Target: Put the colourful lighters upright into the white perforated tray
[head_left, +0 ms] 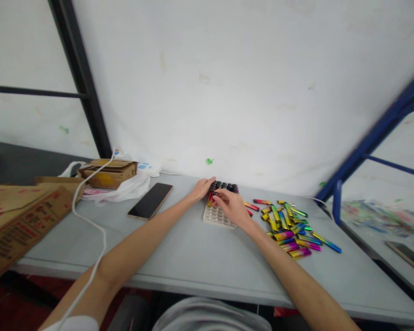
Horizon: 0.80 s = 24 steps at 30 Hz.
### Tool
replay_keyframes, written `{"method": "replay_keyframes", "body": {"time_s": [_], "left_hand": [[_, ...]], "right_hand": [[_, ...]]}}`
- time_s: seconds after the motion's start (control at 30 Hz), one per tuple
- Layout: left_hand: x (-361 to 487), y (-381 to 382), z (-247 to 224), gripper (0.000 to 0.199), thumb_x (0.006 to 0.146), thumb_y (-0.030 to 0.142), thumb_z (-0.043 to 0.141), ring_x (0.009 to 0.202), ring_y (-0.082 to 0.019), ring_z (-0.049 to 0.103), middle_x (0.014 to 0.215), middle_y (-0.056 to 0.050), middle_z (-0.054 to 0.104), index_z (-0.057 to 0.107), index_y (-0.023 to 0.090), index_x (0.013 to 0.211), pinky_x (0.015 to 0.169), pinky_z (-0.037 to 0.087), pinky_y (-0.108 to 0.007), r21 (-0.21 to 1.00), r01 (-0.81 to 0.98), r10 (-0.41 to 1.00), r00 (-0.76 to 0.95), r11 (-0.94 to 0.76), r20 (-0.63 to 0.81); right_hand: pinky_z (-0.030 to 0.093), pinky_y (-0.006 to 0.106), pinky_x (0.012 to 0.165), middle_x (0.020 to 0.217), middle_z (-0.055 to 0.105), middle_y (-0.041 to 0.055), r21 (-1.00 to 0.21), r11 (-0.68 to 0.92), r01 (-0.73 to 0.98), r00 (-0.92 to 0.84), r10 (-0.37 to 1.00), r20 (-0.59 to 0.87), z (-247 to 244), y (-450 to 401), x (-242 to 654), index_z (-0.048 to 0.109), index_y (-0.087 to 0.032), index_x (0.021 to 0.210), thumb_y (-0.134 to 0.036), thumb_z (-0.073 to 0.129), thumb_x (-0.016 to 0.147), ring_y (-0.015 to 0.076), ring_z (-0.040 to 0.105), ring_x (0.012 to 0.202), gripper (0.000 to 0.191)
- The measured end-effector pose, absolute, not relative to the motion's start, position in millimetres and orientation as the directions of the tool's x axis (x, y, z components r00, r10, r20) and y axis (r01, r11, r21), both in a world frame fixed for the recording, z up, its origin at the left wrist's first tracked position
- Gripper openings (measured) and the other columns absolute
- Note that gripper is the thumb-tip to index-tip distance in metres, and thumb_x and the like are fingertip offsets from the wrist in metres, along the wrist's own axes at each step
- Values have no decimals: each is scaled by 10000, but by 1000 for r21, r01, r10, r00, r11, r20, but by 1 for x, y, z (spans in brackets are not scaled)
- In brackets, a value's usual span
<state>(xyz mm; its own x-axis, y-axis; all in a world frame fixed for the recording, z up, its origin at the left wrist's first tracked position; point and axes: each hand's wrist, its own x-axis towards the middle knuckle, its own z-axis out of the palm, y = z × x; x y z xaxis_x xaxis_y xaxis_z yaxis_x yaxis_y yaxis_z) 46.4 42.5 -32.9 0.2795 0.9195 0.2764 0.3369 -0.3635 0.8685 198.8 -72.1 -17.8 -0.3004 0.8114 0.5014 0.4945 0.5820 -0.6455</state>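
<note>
Tray (218,218) looks roughly half full; black-topped tubes (227,186) at its 12 o'clock end, bare holes at 6; loose tubes (284,236) left at 4; right hand (232,207) pinches a tube (215,193); left hand (202,188) at 10, can't tell if gripping

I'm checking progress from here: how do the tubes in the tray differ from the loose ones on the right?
The tubes in the tray stand in close rows; the loose tubes lie jumbled at mixed angles. The trayed ones show mainly black tops, the loose ones their long coloured sides, with plenty of green, blue and magenta. Both groups include some red.
</note>
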Motion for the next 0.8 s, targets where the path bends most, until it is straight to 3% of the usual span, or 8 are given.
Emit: {"method": "replay_keyframes", "body": {"time_s": [0.1,0.23,0.3,0.5,0.6,0.8], "left_hand": [[47,44,-34,611,824,716,377,620,-175,425,501,9,422,510,207,513,620,326,-304,869,340,922,275,-359,274],[47,44,-33,600,815,711,397,646,-184,454,510,0,466,533,201,531,629,352,-302,876,322,921,277,-359,275],[47,44,-32,592,816,705,404,643,-183,456,506,1,470,523,203,525,631,358,-304,878,318,921,277,-357,274],[48,44,-32,568,793,699,437,651,-184,454,545,-4,498,528,201,534,645,357,-312,886,325,937,223,-332,269],[48,45,-32,574,794,707,431,646,-184,456,539,-2,488,521,203,533,640,353,-311,883,333,937,225,-330,266],[47,46,-34,607,803,738,396,632,-184,454,510,2,459,484,211,515,647,357,-311,878,326,924,272,-352,269]], "right_hand": [[574,352,834,892,782,75,-557,595,579,-313,793,522,-14,-72,196,634,-171,1177,-290,537,1006,212,751,821,230],[539,365,892,1085,756,130,-337,605,722,-381,753,536,-11,-69,194,651,-155,1187,-242,526,1013,237,722,969,231],[527,356,887,1083,747,130,-296,608,736,-412,751,516,-11,-66,194,658,-155,1166,-238,520,1020,234,711,965,217],[495,375,816,964,695,148,-309,542,781,-344,787,512,-11,-64,194,669,-172,962,-441,570,995,255,658,866,288],[468,333,734,851,678,96,-340,530,777,-310,792,526,-2,-69,202,650,-186,901,-529,574,973,218,616,751,359],[410,282,656,621,628,-6,-374,459,806,-145,765,627,42,-82,274,681,-208,957,-460,511,1009,164,563,563,308]]}}
